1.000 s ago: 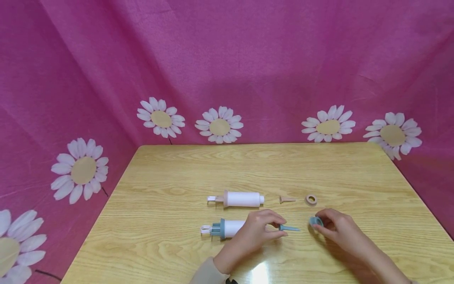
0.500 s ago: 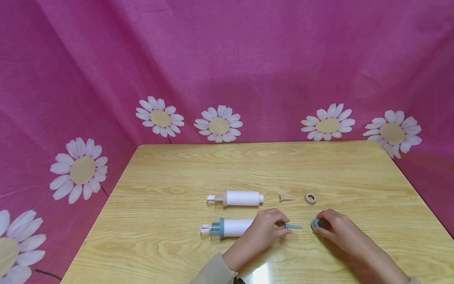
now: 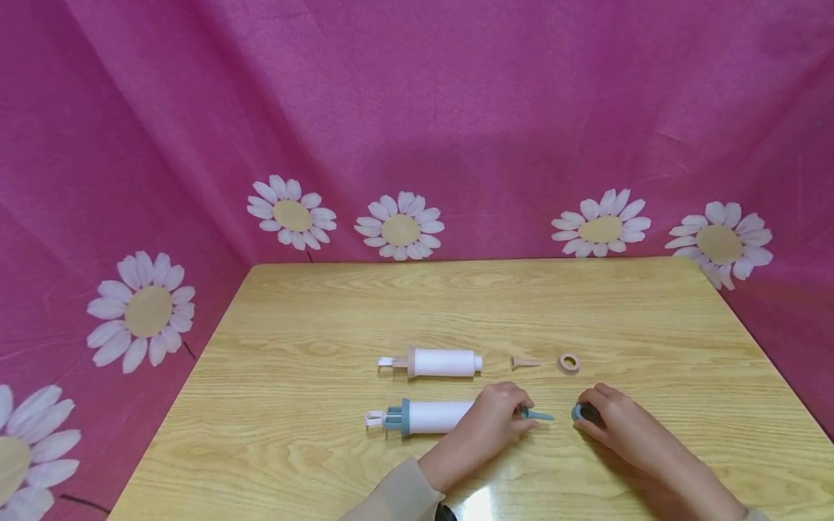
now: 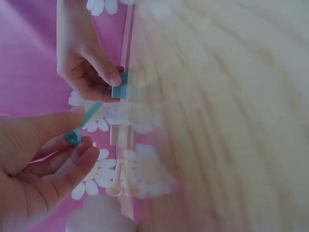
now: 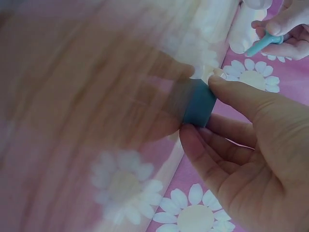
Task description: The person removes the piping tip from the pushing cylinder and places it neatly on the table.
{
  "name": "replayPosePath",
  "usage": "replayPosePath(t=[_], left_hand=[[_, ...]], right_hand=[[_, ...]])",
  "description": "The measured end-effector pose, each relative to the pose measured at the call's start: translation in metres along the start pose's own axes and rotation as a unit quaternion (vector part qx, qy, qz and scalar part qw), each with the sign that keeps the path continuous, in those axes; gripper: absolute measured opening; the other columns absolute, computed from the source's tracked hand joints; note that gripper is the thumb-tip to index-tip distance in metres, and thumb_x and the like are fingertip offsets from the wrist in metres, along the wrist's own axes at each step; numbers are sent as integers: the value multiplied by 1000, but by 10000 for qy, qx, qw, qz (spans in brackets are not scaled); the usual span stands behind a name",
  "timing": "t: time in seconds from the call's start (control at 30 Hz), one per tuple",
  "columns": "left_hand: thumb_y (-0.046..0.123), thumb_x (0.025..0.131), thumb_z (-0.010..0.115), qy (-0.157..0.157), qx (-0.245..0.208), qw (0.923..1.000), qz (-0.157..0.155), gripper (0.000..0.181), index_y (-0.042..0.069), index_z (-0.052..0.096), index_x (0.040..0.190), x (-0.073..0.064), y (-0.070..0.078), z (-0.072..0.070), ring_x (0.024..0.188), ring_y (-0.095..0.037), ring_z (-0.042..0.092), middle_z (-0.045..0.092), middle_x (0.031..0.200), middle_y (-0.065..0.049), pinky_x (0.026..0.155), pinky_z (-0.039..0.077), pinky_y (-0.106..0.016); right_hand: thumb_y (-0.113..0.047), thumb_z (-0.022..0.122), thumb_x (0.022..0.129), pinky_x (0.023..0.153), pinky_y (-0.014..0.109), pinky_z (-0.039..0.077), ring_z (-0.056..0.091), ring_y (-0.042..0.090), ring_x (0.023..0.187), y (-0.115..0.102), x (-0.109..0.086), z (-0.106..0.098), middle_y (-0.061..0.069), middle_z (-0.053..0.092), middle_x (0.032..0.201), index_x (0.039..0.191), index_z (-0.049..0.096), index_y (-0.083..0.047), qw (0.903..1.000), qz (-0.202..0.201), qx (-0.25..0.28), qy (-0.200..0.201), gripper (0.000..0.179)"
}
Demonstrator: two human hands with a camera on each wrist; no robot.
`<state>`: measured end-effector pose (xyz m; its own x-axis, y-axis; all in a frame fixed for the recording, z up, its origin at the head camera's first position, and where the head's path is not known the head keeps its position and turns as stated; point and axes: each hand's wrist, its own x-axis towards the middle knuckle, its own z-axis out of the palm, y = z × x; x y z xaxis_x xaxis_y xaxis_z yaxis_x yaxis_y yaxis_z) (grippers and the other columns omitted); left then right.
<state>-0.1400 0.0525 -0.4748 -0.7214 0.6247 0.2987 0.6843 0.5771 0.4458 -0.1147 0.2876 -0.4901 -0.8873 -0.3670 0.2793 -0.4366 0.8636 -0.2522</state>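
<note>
My left hand [image 3: 491, 423] pinches a small teal nozzle [image 3: 541, 416] by its wide end, its thin tip pointing right. In the left wrist view this nozzle [image 4: 90, 114] sits between thumb and fingers. My right hand [image 3: 622, 427] holds a teal ring [image 3: 576, 412] low at the table, a short way right of the nozzle tip. Thumb and fingertips grip the ring [image 5: 199, 106] by its edges in the right wrist view. Behind my left hand lies a white syringe-like barrel [image 3: 430, 417] with a teal flange and plunger; its front end is hidden.
Farther back lies a matching white barrel [image 3: 445, 362] with a beige flange. To its right are a beige nozzle [image 3: 525, 362] and a beige ring [image 3: 569, 363], in a row. The wooden table [image 3: 293, 325] meets a pink flowered cloth [image 3: 495, 94] at its back and sides.
My left hand has moved slightly right with the teal nozzle. The right hand has shifted slightly right, and the teal ring has been turned and lowered. The beige parts stay put.
</note>
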Motion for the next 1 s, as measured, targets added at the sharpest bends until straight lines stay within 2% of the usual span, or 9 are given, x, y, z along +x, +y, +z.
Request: replayPosePath(t=[0.17, 0.43, 0.6, 0.73, 1.0], left_hand=[[24, 81, 80, -51, 246, 9996, -104, 15, 11, 75, 85, 1, 3, 2, 67, 5, 52, 68, 80, 5, 58, 37, 0], [26, 82, 79, -357, 684, 9967, -266, 16, 12, 71, 79, 4, 5, 4, 63, 3, 46, 62, 73, 6, 56, 35, -4], [28, 81, 79, -641, 952, 9926, -400, 20, 13, 68, 75, 6, 7, 5, 60, 2, 43, 58, 70, 7, 52, 35, -7], [31, 80, 79, -863, 1284, 9872, -397, 23, 14, 65, 73, 6, 9, 6, 60, -1, 49, 57, 70, 6, 51, 38, -11], [34, 80, 79, -794, 1637, 9828, -319, 24, 15, 66, 77, 3, 9, 11, 64, -3, 56, 58, 72, 6, 53, 43, -13]], right_hand=[[-17, 84, 73, 60, 24, 51, 52, -1, 71, 0, -1, 1, -8, 56, 80, 88, 65, -10, 10000, -30, 17, -1, 25], [-18, 84, 75, 63, 26, 53, 54, 1, 74, 1, -1, -1, -8, 57, 83, 90, 65, -11, 9998, 65, 4, -198, 26], [-18, 85, 73, 63, 27, 54, 56, 3, 74, 3, -1, -1, -7, 58, 83, 90, 66, -10, 9999, -107, -44, -94, 27], [-17, 86, 72, 61, 27, 54, 56, 3, 73, 4, -2, -1, -7, 58, 83, 90, 66, -9, 9997, -250, -75, 17, 28], [-17, 86, 71, 61, 26, 53, 56, 3, 73, 4, -2, -1, -7, 58, 83, 89, 66, -9, 9995, -317, -68, 62, 28]])
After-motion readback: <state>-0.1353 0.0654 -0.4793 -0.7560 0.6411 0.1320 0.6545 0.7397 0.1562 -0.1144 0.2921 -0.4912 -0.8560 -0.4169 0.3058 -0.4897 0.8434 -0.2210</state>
